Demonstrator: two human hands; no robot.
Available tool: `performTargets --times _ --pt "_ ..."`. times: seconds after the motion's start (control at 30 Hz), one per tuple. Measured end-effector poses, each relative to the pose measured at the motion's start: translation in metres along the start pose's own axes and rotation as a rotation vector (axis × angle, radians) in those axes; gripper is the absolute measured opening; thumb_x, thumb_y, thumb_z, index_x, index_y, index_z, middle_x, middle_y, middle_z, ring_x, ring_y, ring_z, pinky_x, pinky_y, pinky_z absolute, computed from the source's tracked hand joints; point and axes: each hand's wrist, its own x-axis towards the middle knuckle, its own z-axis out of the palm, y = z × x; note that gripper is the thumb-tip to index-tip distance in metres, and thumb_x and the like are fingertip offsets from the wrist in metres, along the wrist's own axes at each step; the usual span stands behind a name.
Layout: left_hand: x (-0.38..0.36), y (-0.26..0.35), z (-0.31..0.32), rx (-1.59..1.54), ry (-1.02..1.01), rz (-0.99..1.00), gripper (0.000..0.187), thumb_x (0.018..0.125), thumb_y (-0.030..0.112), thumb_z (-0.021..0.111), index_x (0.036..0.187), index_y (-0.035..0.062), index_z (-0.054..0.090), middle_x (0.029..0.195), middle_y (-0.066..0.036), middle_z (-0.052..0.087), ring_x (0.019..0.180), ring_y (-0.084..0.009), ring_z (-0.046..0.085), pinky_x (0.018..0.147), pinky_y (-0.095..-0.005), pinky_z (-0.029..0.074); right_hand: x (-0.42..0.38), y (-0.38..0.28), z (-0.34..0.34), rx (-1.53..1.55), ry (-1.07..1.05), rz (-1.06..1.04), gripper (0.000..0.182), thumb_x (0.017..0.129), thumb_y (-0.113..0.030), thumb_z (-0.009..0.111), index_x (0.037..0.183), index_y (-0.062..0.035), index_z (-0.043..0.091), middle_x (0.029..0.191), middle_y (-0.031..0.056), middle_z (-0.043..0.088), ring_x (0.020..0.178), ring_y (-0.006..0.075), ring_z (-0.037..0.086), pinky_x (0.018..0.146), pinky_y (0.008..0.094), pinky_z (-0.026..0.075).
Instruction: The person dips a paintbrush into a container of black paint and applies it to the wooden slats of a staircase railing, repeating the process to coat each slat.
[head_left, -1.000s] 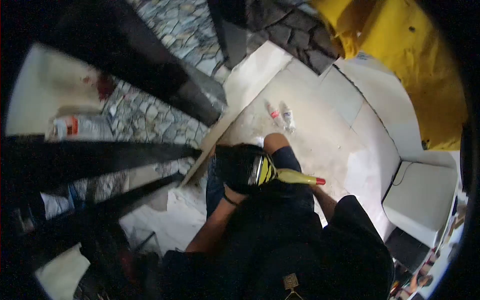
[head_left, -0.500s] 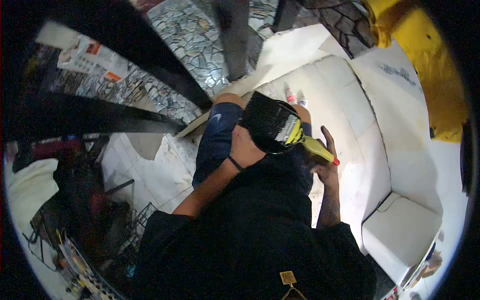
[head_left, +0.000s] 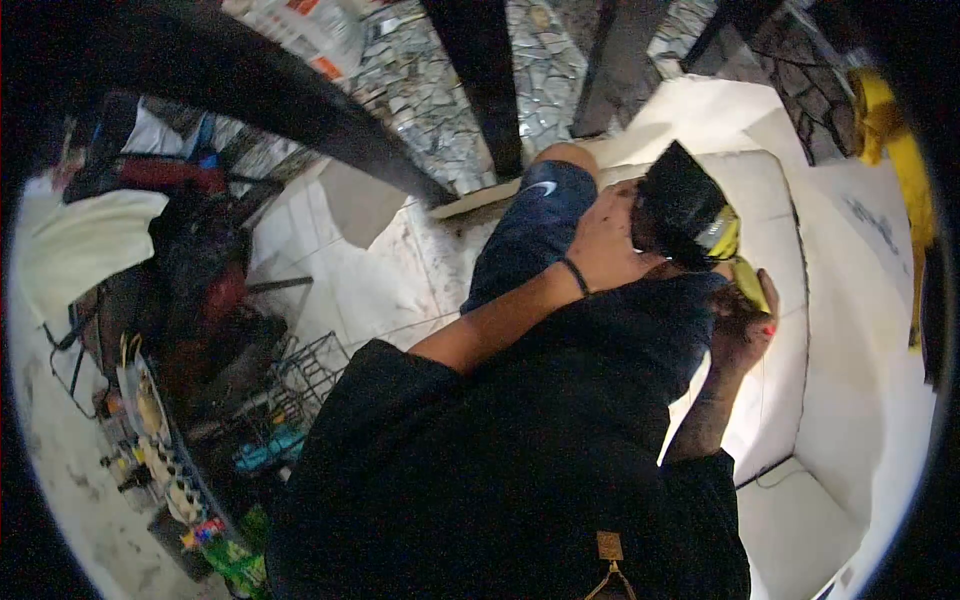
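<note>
A wide paintbrush with black bristles (head_left: 685, 200), a metal band and a yellow handle (head_left: 748, 283) with a red tip is held in front of my chest, over my knee in dark blue shorts (head_left: 530, 225). My left hand (head_left: 612, 245), with a black band at the wrist, presses against the bristles, its fingers hidden behind them. My right hand (head_left: 742, 328) is wrapped around the end of the yellow handle. My black shirt fills the lower middle of the view.
Black metal bars (head_left: 480, 70) cross the top over stone-patterned paving (head_left: 545, 90). White tiles (head_left: 350, 280) lie below my knee and a white ledge (head_left: 850, 330) runs at the right. A wire rack (head_left: 300, 375), a white cloth (head_left: 75, 245) and clutter crowd the left. Something yellow (head_left: 905, 160) hangs at upper right.
The view has swung left and the brush has shifted right. My right hand, open beside the handle half a second ago, now grips its end. My left hand stays at the bristles.
</note>
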Motion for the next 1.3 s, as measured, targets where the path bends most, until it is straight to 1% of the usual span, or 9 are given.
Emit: performTargets --times 0.13,0.23,0.3,0.47,0.63,0.87,0.93,1.1,1.3 --pt "0.001 0.014 -0.016 -0.022 -0.002 -0.101 0.086 0.060 0.034 0.084 0.128 0.0008 0.042 0.120 -0.022 0.052 0.115 -0.0390 0.050 0.099 -0.0439 0.041 0.013 -0.020 0.011 0.041 0.075 -0.103 0.056 0.091 -0.045 0.054 0.129 -0.0042 0.050 0.113 0.0162 0.062 0.087 0.0239 0.058 0.080 0.0387 0.044" --pt "0.006 0.017 -0.016 -0.076 -0.029 -0.128 0.088 0.060 0.032 0.084 0.131 0.0017 0.041 0.119 -0.021 0.053 0.114 -0.0385 0.051 0.098 -0.0433 0.042 0.026 -0.044 0.022 0.166 0.129 -0.138 0.068 0.086 -0.061 0.052 0.122 -0.0036 0.053 0.111 0.0116 0.059 0.080 0.0182 0.050 0.066 0.0308 0.038" --pt "0.009 0.009 -0.011 -0.113 -0.049 -0.103 0.089 0.060 0.031 0.085 0.132 0.0018 0.040 0.119 -0.021 0.054 0.114 -0.0385 0.052 0.098 -0.0428 0.042 0.035 -0.066 0.017 0.379 -0.167 -0.144 0.061 0.088 -0.055 0.053 0.124 -0.0054 0.053 0.107 0.0083 0.061 0.085 0.0186 0.051 0.072 0.0320 0.038" --pt "0.017 0.005 -0.011 -0.210 -0.146 -0.274 0.090 0.058 0.032 0.087 0.129 -0.0016 0.043 0.119 -0.023 0.054 0.113 -0.0390 0.053 0.097 -0.0427 0.043 0.056 -0.103 0.023 0.611 -0.178 -0.147 0.055 0.089 -0.045 0.059 0.120 -0.0007 0.053 0.089 0.0055 0.055 0.079 0.0179 0.043 0.079 0.0340 0.036" --pt "0.034 -0.016 -0.017 0.051 -0.145 0.257 0.072 0.060 0.030 0.084 0.120 0.0021 0.056 0.120 -0.021 0.056 0.110 -0.0367 0.055 0.095 -0.0410 0.044 0.065 -0.103 0.037 0.370 -0.166 -0.291 0.051 0.090 -0.042 0.057 0.126 -0.0070 0.050 0.098 0.0066 0.056 0.083 0.0182 0.047 0.082 0.0337 0.036" --pt "0.060 -0.027 -0.025 -0.054 -0.069 0.152 0.055 0.067 0.024 0.078 0.114 0.0019 0.060 0.120 -0.019 0.056 0.112 -0.0366 0.052 0.096 -0.0417 0.042 0.074 -0.112 0.044 0.003 -0.293 -0.396 0.035 0.086 -0.027 0.056 0.110 -0.0022 0.051 0.091 0.0146 0.055 0.073 0.0215 0.049 0.065 0.0345 0.039" --pt "0.065 -0.050 -0.019 0.204 -0.159 0.316 0.057 0.068 0.023 0.078 0.116 0.0012 0.058 0.119 -0.019 0.056 0.112 -0.0365 0.052 0.096 -0.0419 0.042 0.076 -0.110 0.038 -0.134 -0.326 -0.461 0.031 0.085 -0.024 0.056 0.105 -0.0002 0.052 0.089 0.0157 0.056 0.071 0.0230 0.050 0.065 0.0370 0.039" --pt "0.075 -0.049 -0.009 0.157 -0.147 0.232 0.072 0.059 0.022 0.083 0.120 0.0001 0.052 0.120 -0.019 0.053 0.111 -0.0371 0.052 0.095 -0.0427 0.042 0.071 -0.121 0.045 -0.462 -0.299 -0.571 0.024 0.078 -0.014 0.061 0.093 0.0049 0.059 0.086 0.0172 0.060 0.073 0.0291 0.056 0.064 0.0419 0.042" --pt "0.073 -0.036 -0.002 0.132 -0.174 0.240 0.077 0.058 0.024 0.086 0.120 -0.0019 0.048 0.116 -0.019 0.052 0.108 -0.0340 0.053 0.094 -0.0402 0.042 0.083 -0.127 0.075 -0.681 -0.332 -0.480 0.012 0.075 -0.005 0.071 0.085 -0.0016 0.067 0.078 0.0122 0.068 0.072 0.0243 0.068 0.066 0.0306 0.053"
